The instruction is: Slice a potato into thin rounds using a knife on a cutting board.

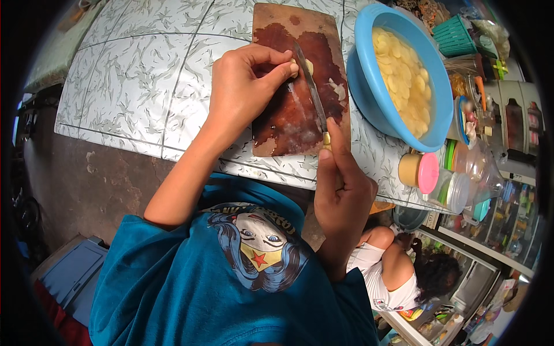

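Note:
A wet wooden chopping board lies on the patterned tabletop. Above its middle, my left hand pinches a small pale piece of food between thumb and forefinger. My right hand grips the handle of a kitchen knife, its blade slanting across the board beside my left fingertips. Just right of the blade is a pale yellow slice. Thin whitish scraps lie near the board's right edge. To the board's right stands a blue plastic basin holding many thin, pale yellow slices in cloudy liquid.
A pink-lidded container, clear jars and a green plastic basket crowd the right side. Below the table's right end, a person in a white shirt sits low beside glass-fronted shelving. The table's near edge runs before my body.

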